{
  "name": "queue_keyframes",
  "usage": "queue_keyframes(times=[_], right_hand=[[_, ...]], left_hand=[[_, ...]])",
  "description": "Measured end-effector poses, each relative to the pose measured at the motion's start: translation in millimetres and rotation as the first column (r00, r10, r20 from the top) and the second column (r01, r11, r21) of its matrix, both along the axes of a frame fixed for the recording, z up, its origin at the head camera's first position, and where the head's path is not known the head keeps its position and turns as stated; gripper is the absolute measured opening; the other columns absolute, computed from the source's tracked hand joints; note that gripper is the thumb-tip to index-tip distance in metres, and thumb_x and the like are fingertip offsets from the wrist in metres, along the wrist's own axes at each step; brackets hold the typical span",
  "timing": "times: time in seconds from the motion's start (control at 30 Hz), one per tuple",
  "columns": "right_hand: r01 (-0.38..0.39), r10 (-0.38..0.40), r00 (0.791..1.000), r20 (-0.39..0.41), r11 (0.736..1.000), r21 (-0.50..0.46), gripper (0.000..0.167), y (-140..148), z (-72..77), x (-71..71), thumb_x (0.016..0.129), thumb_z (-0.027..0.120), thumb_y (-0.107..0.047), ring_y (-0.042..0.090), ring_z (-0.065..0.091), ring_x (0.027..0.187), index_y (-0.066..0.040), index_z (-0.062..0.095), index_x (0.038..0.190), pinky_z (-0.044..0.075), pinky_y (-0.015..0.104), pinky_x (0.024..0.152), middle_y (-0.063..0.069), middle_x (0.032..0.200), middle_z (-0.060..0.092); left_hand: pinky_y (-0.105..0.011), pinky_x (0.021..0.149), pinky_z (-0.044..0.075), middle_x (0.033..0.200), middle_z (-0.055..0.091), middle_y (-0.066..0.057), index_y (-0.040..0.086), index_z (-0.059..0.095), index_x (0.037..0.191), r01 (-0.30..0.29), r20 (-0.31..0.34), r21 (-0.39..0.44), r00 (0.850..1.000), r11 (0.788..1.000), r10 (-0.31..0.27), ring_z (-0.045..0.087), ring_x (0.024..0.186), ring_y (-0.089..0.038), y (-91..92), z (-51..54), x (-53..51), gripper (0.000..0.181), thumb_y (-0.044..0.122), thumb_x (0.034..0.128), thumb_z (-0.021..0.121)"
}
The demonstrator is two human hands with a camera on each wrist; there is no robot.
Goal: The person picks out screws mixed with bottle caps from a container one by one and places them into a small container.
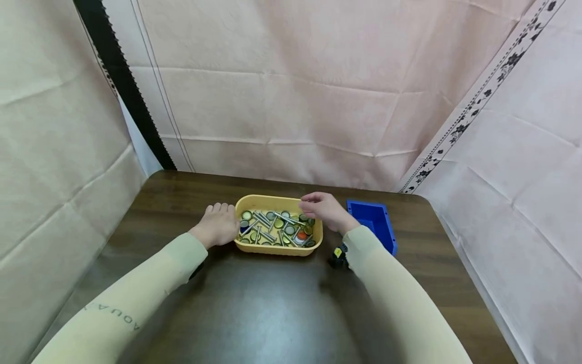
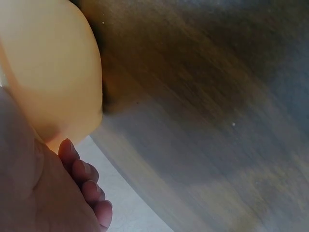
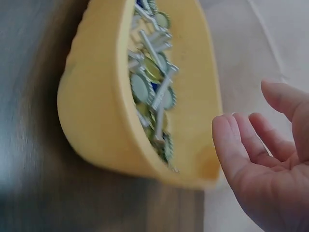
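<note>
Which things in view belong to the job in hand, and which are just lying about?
Part of the job, it seems:
yellow tub
metal bolts
bottle caps
left hand, at the tub's left end
right hand, at its right end

Apparently lying about:
blue bin, no hand on it, though possibly needed
black object with a yellow mark, partly hidden

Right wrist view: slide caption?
Right hand, holding nothing, at the edge of a yellow tub of screws and bottle caps.

Yel. tray (image 1: 275, 249) | upright on tbl (image 1: 273, 303) | silver bolts (image 1: 289, 218), asst. btl caps (image 1: 279, 223) mixed inside
</note>
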State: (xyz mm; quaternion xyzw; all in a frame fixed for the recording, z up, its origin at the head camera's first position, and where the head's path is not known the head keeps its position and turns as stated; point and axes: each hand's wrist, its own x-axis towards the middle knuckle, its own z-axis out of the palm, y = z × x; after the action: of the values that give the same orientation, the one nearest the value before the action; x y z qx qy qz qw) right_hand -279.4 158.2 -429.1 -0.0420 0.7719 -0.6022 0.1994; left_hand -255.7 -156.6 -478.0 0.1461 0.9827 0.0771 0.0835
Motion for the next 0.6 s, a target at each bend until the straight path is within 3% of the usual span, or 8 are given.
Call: queue_keyframes(times=[0.3,0.6], right_hand=[[-0.131,0.134,0.991,-0.002,0.976,0.172,0.035,-31.3,-18.1,-4.7,0.095,0.064,-0.019,0.034,0.057,0.114,0.0,0.06,0.123,0.044,0.046,0.096,0.013,0.118,0.061],[-0.159,0.172,0.985,-0.033,0.956,0.248,0.031,-50.4,-24.8,-9.0,0.094,0.064,-0.017,0.035,0.057,0.111,0.001,0.063,0.12,0.045,0.047,0.093,0.01,0.113,0.062]], left_hand=[[-0.044,0.081,0.027,0.098,0.043,-0.011,0.002,0.045,0.107,-0.005,-0.002,0.002,1.0,1.0,0.005,0.035,0.092,-0.03,0.6,0.7,1.7,0.028,0.029,0.0994,0.037],[-0.044,0.082,0.026,0.1,0.042,-0.012,0.002,0.044,0.107,-0.003,0.017,-0.007,1.0,1.0,0.003,0.034,0.093,-0.03,0.6,3.4,3.4,0.029,0.029,0.1001,0.035]])
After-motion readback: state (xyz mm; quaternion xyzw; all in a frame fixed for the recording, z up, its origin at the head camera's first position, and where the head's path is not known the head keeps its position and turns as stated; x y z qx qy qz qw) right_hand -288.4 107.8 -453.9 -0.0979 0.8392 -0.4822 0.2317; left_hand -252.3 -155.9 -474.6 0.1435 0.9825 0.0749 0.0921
